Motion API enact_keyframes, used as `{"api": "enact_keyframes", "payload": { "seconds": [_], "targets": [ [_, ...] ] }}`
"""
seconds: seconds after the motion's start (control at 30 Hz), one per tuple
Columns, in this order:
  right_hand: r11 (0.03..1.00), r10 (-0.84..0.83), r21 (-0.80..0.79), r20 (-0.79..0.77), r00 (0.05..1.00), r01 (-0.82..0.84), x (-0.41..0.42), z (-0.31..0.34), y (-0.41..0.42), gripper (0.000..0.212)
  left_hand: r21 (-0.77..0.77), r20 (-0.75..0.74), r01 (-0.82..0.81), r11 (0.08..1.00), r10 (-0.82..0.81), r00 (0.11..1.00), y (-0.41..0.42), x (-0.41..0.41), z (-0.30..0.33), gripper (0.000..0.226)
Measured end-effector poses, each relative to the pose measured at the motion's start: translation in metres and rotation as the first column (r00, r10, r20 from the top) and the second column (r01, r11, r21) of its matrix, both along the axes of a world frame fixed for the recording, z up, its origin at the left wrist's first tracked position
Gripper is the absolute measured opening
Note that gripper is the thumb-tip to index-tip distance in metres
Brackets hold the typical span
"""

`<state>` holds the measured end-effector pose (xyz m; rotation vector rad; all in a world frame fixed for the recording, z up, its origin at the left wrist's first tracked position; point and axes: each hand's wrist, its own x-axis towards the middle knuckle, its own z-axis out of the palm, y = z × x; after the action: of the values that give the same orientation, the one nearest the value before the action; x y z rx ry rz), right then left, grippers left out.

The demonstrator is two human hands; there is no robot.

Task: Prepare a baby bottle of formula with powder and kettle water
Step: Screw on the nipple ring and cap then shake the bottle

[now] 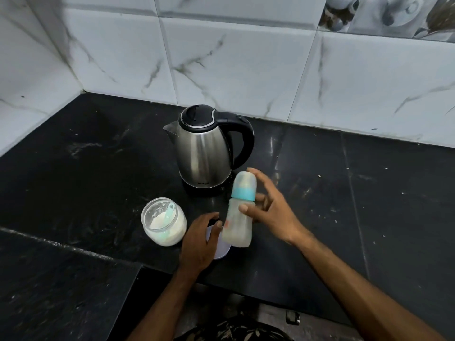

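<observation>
Head view: right hand [273, 212], fingers spread, pinches the tilted baby bottle [237, 226] just in front of the kettle [202, 148], its small logo unreadable, while left hand [197, 244] curls over a pale lid [222, 251] beside the open powder jar [163, 221], near the counter [369, 205] edge, bare counter to the right.

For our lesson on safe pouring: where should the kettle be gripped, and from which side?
Grip the black loop handle of the kettle, coming from the right. The handle arches off that side, opposite the left-pointing spout.
</observation>
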<state>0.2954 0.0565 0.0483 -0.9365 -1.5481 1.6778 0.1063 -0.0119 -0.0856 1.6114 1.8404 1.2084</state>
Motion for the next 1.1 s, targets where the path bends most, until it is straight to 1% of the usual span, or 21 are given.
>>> {"api": "enact_keyframes", "payload": {
  "seconds": [0.03, 0.1, 0.17, 0.2, 0.23, 0.27, 0.33, 0.37, 0.4, 0.43, 0.47, 0.53, 0.6, 0.63, 0.7, 0.77, 0.83, 0.9, 0.97, 1.03, 1.1],
  "targets": [
    [1.0, -0.018, 0.003, -0.017, 1.0, 0.018, 0.0, 0.002, 0.002, 0.075, 0.002, 0.002, 0.001, 1.0, -0.001, 1.0, 0.0, 0.0, 0.0, 0.047],
    [0.969, -0.247, -0.05, -0.132, 0.96, 0.243, 0.0, 0.006, 0.013, 0.073, 0.006, -0.004, -0.008, 1.0, 0.008, 1.0, -0.001, 0.001, 0.0, 0.043],
    [0.887, -0.462, -0.142, -0.256, 0.849, 0.44, -0.001, 0.007, 0.026, 0.068, 0.006, -0.005, -0.022, 1.0, 0.022, 1.0, -0.001, 0.001, -0.001, 0.041],
    [0.86, -0.511, -0.179, -0.302, 0.805, 0.478, -0.002, 0.006, 0.028, 0.066, 0.005, -0.004, -0.025, 1.0, 0.025, 1.0, -0.001, 0.002, -0.001, 0.041],
    [0.857, -0.515, -0.189, -0.31, 0.8, 0.479, -0.004, 0.005, 0.025, 0.065, 0.004, -0.002, -0.026, 1.0, 0.026, 1.0, -0.001, 0.002, -0.001, 0.042],
    [0.883, -0.469, -0.168, -0.276, 0.839, 0.439, -0.004, 0.002, 0.02, 0.067, 0.007, -0.002, -0.024, 1.0, 0.024, 1.0, -0.001, 0.001, 0.0, 0.042],
    [0.972, -0.233, -0.07, -0.124, 0.964, 0.226, -0.005, -0.002, 0.005, 0.073, 0.019, -0.008, -0.006, 1.0, 0.006, 1.0, 0.0, 0.001, 0.001, 0.044],
    [0.994, -0.108, -0.034, -0.051, 0.993, 0.106, -0.003, -0.003, 0.0, 0.076, 0.022, -0.005, 0.005, 1.0, -0.004, 1.0, 0.0, 0.001, 0.001, 0.044],
    [0.998, -0.058, -0.014, -0.019, 0.998, 0.058, -0.002, -0.004, 0.0, 0.077, 0.02, -0.002, 0.007, 1.0, -0.007, 1.0, 0.0, 0.001, 0.001, 0.044],
    [0.995, -0.095, -0.007, -0.042, 0.995, 0.095, -0.002, -0.002, 0.004, 0.076, 0.015, -0.004, 0.003, 1.0, -0.003, 1.0, 0.0, 0.001, 0.001, 0.044],
    [0.981, -0.192, -0.019, -0.088, 0.977, 0.191, -0.002, 0.002, 0.01, 0.074, 0.008, -0.008, -0.006, 1.0, 0.006, 1.0, 0.0, 0.001, 0.001, 0.043],
    [0.913, -0.407, -0.099, -0.206, 0.89, 0.395, -0.002, 0.007, 0.025, 0.068, 0.0, -0.009, -0.02, 1.0, 0.02, 1.0, 0.0, 0.002, 0.001, 0.042],
    [0.881, -0.473, -0.168, -0.291, 0.831, 0.443, -0.003, 0.007, 0.029, 0.064, -0.003, -0.006, -0.021, 1.0, 0.021, 1.0, -0.001, 0.002, 0.002, 0.043],
    [0.902, -0.431, -0.152, -0.273, 0.86, 0.403, -0.003, 0.005, 0.026, 0.066, -0.002, -0.009, -0.022, 1.0, 0.022, 1.0, -0.001, 0.002, 0.002, 0.044],
    [0.973, -0.226, -0.074, -0.138, 0.964, 0.217, -0.003, 0.002, 0.012, 0.072, -0.003, -0.009, -0.021, 1.0, 0.021, 1.0, 0.0, 0.001, 0.002, 0.045],
    [0.998, -0.062, -0.036, -0.045, 0.997, 0.061, -0.001, 0.0, 0.006, 0.075, -0.014, 0.002, -0.014, 1.0, 0.015, 1.0, 0.0, 0.001, 0.003, 0.048],
    [0.988, -0.156, -0.031, -0.111, 0.981, 0.154, -0.001, 0.004, 0.013, 0.075, -0.018, -0.003, -0.023, 1.0, 0.023, 1.0, -0.001, 0.002, 0.002, 0.047],
    [0.936, -0.353, -0.094, -0.233, 0.906, 0.34, 0.0, 0.009, 0.026, 0.071, -0.01, -0.007, -0.032, 0.999, 0.032, 0.999, -0.001, 0.002, 0.001, 0.046],
    [0.893, -0.451, -0.15, -0.311, 0.837, 0.425, 0.0, 0.009, 0.032, 0.067, -0.014, -0.007, -0.033, 0.999, 0.033, 0.999, -0.001, 0.002, 0.001, 0.045],
    [0.924, -0.383, -0.109, -0.229, 0.895, 0.367, -0.002, 0.005, 0.023, 0.067, -0.013, -0.008, -0.029, 0.999, 0.029, 1.0, -0.001, 0.001, 0.001, 0.046],
    [0.985, -0.17, -0.048, -0.085, 0.982, 0.166, -0.004, 0.0, 0.008, 0.071, -0.013, -0.007, -0.012, 1.0, 0.012, 1.0, -0.001, 0.0, 0.001, 0.048]
  ]
}}
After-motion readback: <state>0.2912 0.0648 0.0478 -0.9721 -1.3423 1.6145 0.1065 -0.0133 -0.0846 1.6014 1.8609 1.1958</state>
